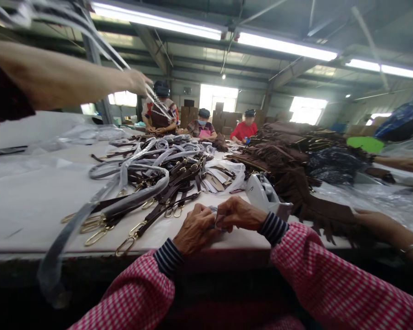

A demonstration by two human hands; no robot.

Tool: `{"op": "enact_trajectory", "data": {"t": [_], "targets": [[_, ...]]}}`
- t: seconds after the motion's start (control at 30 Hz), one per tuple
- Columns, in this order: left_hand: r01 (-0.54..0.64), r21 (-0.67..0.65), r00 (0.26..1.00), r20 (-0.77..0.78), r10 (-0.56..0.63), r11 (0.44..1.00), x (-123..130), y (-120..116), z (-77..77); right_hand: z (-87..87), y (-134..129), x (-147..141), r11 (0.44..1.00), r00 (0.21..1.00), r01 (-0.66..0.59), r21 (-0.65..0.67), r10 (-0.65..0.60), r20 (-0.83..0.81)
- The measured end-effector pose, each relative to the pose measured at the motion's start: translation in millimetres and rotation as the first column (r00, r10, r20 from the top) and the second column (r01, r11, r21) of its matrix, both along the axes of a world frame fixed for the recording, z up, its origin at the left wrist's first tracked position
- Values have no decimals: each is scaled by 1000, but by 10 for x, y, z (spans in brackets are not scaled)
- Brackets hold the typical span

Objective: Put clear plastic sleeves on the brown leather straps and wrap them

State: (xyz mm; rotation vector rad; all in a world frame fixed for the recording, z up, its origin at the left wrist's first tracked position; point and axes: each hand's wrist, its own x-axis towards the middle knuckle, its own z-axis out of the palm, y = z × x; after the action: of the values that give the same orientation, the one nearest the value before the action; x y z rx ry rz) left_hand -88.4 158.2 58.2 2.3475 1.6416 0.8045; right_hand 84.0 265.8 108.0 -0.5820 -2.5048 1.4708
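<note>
Your left grip (197, 229) and right grip (240, 214) are both holding a small piece (220, 222), fingers bunching narrow around it; it is sitting between your hands, just over the front of the surface (37, 206); your fingers are hiding most of it, so its full shape isn't showing; slipping is looking like the main risk, since the fingertips are taking so little of it; the wrapped strap (51, 261) is hanging over the front edge, so your left sleeve (137, 288) could be dragging it off; the clasps (125, 246) could be snagging that sleeve too, lying near the edge as they are; the strap pile (184, 176) is tangling, so one pull could be moving several; counting: one piece, two grips, one strap overhanging, one card bag (215, 178), one white box (256, 190), one fringed piece (330, 213) by a co-worker's hand (368, 220) at right, one co-worker's arm (72, 78) reaching in at left, three people (203, 123) working across; piled straps and clasps are overlapping too much for counting.
</note>
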Motion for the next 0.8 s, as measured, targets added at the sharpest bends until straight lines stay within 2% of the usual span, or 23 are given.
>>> {"op": "enact_trajectory", "data": {"t": [0.13,0.27,0.37,0.47,0.53,0.63,0.7,0.77,0.8], "targets": [[72,-23,997,17,-71,997,116,-327,109,279,-208,84,987,962,-157,25,148,228],[96,-51,994,-52,-98,994,244,-694,319,517,-481,183,973,933,-203,-110,227,279],[146,-57,980,-129,-153,988,361,-916,433,588,-671,266,948,910,-212,-236,280,307],[150,-80,959,-232,-165,985,459,-1093,428,542,-845,347,949,893,-218,-229,288,346],[143,-97,955,-249,-163,985,487,-1189,378,482,-957,396,959,891,-249,-137,282,356],[148,-122,976,-143,-164,982,474,-1311,309,411,-1127,454,939,899,-339,56,306,313],[117,-205,992,-23,-124,972,459,-1382,291,383,-1241,481,885,917,-374,278,310,250],[79,-332,993,106,-46,940,464,-1449,283,355,-1342,502,784,935,-354,510,293,198],[72,-390,987,162,-9,918,478,-1481,277,338,-1382,511,737,941,-338,585,283,187]]}}
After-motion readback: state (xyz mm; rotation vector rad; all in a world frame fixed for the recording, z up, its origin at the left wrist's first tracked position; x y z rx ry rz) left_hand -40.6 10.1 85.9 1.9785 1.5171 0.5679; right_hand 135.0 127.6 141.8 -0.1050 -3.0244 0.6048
